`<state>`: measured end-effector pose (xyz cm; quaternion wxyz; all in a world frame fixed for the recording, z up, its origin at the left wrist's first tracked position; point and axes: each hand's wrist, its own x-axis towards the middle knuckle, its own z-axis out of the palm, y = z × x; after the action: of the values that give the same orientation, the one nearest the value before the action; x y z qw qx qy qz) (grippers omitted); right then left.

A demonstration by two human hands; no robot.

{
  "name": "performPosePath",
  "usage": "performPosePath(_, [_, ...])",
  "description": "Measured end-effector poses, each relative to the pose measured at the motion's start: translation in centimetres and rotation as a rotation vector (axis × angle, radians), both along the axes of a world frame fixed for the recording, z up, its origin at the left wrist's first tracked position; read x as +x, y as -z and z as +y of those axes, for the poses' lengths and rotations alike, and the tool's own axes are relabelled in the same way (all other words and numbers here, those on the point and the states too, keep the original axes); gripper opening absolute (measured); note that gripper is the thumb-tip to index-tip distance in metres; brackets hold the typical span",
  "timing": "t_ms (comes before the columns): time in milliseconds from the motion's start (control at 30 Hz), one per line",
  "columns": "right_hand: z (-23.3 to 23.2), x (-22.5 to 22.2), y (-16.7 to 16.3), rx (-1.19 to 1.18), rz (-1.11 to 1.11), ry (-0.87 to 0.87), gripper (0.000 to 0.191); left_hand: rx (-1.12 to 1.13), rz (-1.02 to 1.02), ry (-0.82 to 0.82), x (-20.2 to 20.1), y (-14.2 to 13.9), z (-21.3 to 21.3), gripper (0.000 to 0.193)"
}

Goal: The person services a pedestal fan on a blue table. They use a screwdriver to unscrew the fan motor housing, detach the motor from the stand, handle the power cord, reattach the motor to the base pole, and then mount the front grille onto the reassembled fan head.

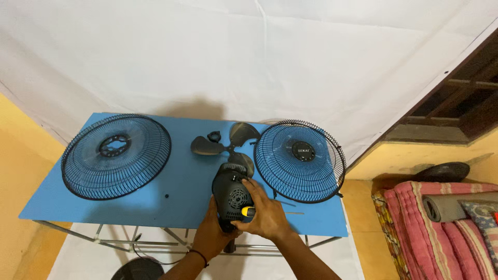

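At the near edge of the blue table [129, 207], I saw the fan motor housing [231, 193]: a rounded black casing with a circular vent grille, its dark blades [228, 141] still attached on the far side. My left hand [211, 233] cupped it from below, and my right hand [264, 212] pinched a yellow-handled screwdriver [248, 211] against its back. Two black wire guards [115, 155] lay flat either side.

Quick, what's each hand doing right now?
Left hand: gripping the black fan motor housing from below.
Right hand: closed on a yellow-handled screwdriver, against the housing.
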<state>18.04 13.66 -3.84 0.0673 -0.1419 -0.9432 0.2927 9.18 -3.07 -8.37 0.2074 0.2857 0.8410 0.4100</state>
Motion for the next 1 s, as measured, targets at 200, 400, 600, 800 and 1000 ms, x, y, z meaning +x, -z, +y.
performPosePath(200, [-0.1,0.0,-0.7,-0.019,-0.035,0.026,0.118,0.054,0.07,0.028,0.1,0.2,0.2,0.144])
performPosePath(400, [-1.3,0.7,-1.9,-0.195,0.042,0.112,0.118,0.081,-0.058,0.059,-0.6,-0.1,-1.3,0.143])
performPosePath(600, [-1.7,0.6,0.7,-0.592,-0.054,0.289,0.104,0.34,-0.684,-0.146,-3.4,-0.4,-1.6,0.116])
performPosePath(800, [3.2,0.3,4.8,-0.799,-0.005,0.44,0.059,0.487,-0.605,-0.217,-6.3,-1.4,0.3,0.104])
performPosePath(1000, [5.8,1.0,1.3,-0.883,-0.11,0.752,0.052,0.22,-0.292,-0.061,-7.3,-2.6,1.5,0.108])
